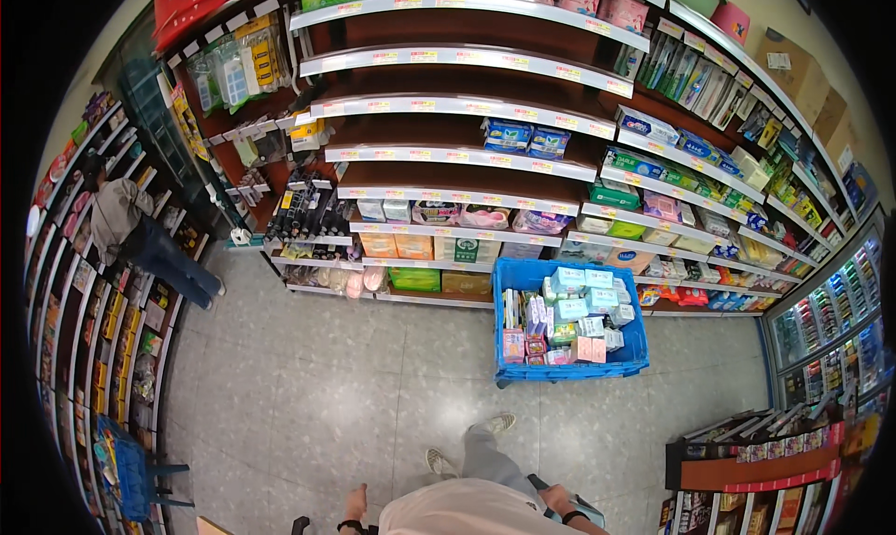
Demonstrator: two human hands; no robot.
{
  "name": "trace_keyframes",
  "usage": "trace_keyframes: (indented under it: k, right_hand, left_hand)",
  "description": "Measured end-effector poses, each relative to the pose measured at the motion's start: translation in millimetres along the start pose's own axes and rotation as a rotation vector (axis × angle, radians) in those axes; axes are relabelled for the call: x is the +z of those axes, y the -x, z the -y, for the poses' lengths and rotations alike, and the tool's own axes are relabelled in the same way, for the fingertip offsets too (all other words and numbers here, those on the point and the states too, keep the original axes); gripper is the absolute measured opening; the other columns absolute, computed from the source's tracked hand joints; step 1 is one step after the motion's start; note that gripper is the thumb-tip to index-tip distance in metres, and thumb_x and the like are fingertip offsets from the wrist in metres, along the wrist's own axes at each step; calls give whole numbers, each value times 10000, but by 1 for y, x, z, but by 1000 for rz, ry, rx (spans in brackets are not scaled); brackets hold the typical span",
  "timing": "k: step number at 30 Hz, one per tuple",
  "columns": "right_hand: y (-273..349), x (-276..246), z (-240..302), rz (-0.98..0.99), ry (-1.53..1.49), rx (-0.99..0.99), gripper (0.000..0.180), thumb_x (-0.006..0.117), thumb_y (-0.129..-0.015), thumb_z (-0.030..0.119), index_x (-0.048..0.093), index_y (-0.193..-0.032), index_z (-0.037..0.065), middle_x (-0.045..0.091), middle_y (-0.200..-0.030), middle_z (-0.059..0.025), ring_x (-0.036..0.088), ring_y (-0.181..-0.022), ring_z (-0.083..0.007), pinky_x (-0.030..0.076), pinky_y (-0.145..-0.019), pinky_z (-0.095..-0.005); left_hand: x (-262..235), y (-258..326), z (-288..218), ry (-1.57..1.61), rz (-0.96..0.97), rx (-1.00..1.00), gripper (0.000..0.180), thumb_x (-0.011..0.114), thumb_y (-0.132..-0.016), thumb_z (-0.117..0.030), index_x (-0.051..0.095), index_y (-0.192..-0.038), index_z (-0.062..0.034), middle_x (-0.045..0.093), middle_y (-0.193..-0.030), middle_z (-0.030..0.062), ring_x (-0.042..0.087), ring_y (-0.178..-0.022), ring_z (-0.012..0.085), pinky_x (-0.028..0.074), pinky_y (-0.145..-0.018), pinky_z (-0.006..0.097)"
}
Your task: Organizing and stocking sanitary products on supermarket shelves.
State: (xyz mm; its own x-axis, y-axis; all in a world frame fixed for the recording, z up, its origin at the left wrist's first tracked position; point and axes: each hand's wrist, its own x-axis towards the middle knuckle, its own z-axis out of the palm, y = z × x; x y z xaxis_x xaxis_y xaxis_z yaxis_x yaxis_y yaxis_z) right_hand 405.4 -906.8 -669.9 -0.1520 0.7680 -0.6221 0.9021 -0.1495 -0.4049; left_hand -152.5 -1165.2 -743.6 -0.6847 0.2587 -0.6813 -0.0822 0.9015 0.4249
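Observation:
My left hand hangs beside my light top, with its fingers partly outstretched and nothing seen in it. My right hand is low on the other side, close to a dark, narrow piece with a grey edge. Whether it grips that piece is hidden. Both wrists wear dark bands. Ahead and to the right, out of reach of both hands, stands a blue crate. Light-blue boxes fill its far part; white, green and pink packs lie nearer, with a pink box at the front.
A wide shelf unit runs behind the crate, with bare upper tiers and blue packs midway. At the left, a person stands by other shelves. A blue basket sits lower left. Drinks coolers and a low display stand right.

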Motion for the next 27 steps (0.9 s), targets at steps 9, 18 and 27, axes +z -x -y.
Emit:
trace_keyframes:
  k: [9, 18, 27]
  right_hand:
    - [-22, 13, 32, -35, -168, -16, 440, 678, -791, 407, 693, -707, -25, 659, -656, -200, 653, -624, -294, 497, -647, -417]
    - [-14, 18, 29, 1, -61, -68, 355, 683, -753, 382, 716, -796, 32, 687, -792, -215, 671, -789, -385, 526, -731, -451]
    - [14, -175, 236, -370, -171, -665, 226, 775, -746, 148, 706, -945, 65, 582, -683, -85, 568, -650, -241, 456, -619, -377]
  left_hand:
    - [-38, 3, -6, -175, 85, 198, 156, 725, -650, -104, 581, -657, -43, 595, -611, 121, 581, -603, 255, 480, -599, 372]
    - [-26, 43, 31, -140, 45, 123, 215, 739, -624, -41, 665, -826, -56, 640, -714, 87, 630, -699, 221, 516, -664, 355]
    - [-20, 24, 49, 82, 202, -10, 210, 721, -760, -145, 656, -919, -25, 689, -777, 96, 684, -733, 210, 543, -660, 338]
